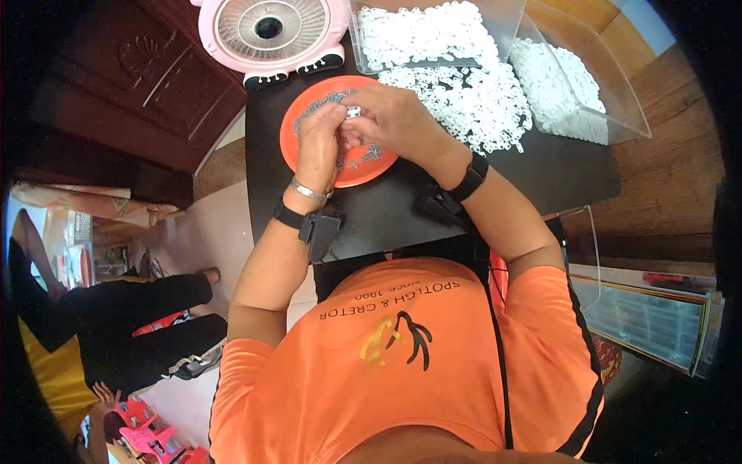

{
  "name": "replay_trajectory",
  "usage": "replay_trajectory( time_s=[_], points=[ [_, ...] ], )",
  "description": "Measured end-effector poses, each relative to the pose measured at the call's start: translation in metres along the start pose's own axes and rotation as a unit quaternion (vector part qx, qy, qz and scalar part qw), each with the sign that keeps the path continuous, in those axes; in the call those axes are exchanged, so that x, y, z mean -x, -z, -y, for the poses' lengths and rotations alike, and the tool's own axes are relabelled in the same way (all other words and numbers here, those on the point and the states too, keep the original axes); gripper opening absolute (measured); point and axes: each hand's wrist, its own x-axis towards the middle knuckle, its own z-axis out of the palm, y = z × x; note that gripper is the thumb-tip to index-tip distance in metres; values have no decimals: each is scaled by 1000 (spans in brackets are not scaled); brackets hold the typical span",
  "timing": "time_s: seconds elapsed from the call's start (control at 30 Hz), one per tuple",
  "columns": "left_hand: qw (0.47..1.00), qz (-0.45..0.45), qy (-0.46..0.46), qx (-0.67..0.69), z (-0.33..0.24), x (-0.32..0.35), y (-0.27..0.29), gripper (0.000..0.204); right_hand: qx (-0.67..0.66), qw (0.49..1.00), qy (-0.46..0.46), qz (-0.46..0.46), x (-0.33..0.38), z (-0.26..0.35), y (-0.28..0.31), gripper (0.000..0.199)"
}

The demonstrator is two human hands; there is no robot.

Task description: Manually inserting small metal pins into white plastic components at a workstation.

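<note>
My left hand (317, 141) and my right hand (393, 117) meet above a round orange plate (291, 147). Between their fingertips is a small white plastic piece (353, 112), with fingers of both hands closed round it. Some of the fingers are hidden behind one another. Scattered over the plate beneath are many thin grey metal pieces (363, 155), which look like screws or nails. To the right of my right hand, a heap of small white plastic pieces with holes (483, 108) lies loose on the black table (371, 220).
Behind the heap stands a clear bin (357, 46) of white pieces; another clear bin (622, 116) is at the right. A pink fan (340, 31) stands at the back left. On the left, another person (116, 309) is near pink chairs (154, 441).
</note>
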Motion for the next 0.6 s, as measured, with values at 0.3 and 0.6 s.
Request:
replay_trajectory(
  time_s=[0.3, 0.6],
  points=[
    [999, 4, -23, -25, -1, 1, 1, 23, -58, 994, -79, 47, -2, 10, 8, 18],
    [998, 11, -57, -38, -6, 4, 0, 23, -59, 996, -58, 31, -1, 7, 1, 15]
  ],
)
